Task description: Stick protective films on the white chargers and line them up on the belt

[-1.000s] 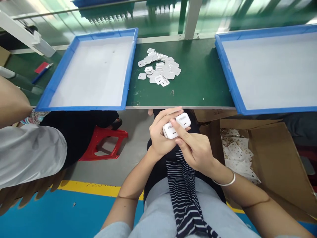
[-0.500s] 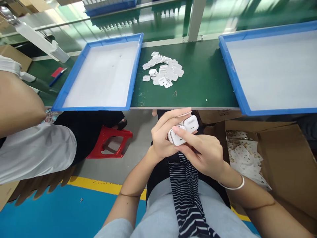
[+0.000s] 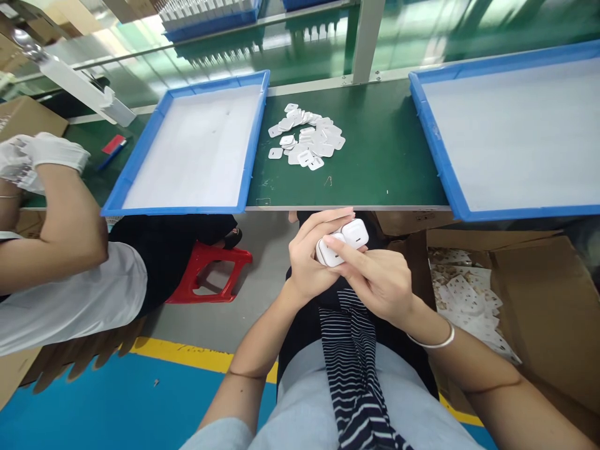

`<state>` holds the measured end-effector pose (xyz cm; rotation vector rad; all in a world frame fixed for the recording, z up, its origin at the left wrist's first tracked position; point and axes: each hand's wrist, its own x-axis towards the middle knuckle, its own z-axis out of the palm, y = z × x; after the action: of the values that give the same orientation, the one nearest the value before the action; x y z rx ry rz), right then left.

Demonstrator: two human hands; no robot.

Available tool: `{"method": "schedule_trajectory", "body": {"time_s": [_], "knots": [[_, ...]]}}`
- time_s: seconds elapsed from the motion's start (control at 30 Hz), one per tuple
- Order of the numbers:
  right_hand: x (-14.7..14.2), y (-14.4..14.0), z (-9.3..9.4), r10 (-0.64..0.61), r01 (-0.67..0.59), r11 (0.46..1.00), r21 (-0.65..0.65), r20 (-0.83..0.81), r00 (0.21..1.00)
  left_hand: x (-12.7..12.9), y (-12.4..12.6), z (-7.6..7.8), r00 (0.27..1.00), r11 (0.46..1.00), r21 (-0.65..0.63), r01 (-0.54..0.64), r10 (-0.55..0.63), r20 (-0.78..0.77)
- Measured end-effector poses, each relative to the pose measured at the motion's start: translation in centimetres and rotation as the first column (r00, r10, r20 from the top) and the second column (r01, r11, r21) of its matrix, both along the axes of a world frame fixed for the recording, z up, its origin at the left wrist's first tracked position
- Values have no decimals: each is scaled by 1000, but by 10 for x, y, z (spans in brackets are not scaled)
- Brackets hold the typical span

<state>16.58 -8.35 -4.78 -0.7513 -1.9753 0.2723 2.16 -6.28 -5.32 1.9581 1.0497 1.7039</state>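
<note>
Two white chargers, rounded blocks with a small dark slot in the end face, sit side by side above my lap. My left hand (image 3: 305,259) is wrapped around both from the left, its fingers stretched along the far side. One is the farther charger (image 3: 355,231); against it lies the nearer charger (image 3: 329,255). My right hand (image 3: 382,278) grips the nearer one, a finger pressed on its face and the thumb low at its edge. On the green bench beyond lies a loose pile of white slotted cover plates (image 3: 323,140).
Blue-rimmed trays flank the pile: a left tray (image 3: 255,144) and a right tray (image 3: 434,144). Below right stands an open cardboard box (image 3: 544,312) with white scraps. At left sit a co-worker's gloved hands (image 3: 59,152) and a red stool (image 3: 206,294).
My hands have shifted slightly left with the chargers, keeping the same hold. The view has tilted a little, and the co-worker's gloved hands have come into sight at left.
</note>
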Motion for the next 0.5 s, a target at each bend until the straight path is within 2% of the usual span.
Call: {"method": "schedule_trajectory", "body": {"time_s": [0.13, 0.2, 0.37, 0.5], "knots": [[-5, 6, -7, 3, -3, 1000, 7, 58, 998, -5, 4, -6, 1000, 999, -31, -6, 6, -9], [-9, 12, -10, -12, 11, 1000, 22, 57, 998, -11, 7, -4, 1000, 998, -62, -1, 0, -17], [-10, 21, -9, 103, -105, 994, -22, -71, 992, -43, 13, 21, 996, 989, -142, 35, -47, -81], [-5, 18, -15, 100, -115, 991, -72, -192, 976, -72, 13, 40, 992, 993, -113, 27, -40, -116]]}}
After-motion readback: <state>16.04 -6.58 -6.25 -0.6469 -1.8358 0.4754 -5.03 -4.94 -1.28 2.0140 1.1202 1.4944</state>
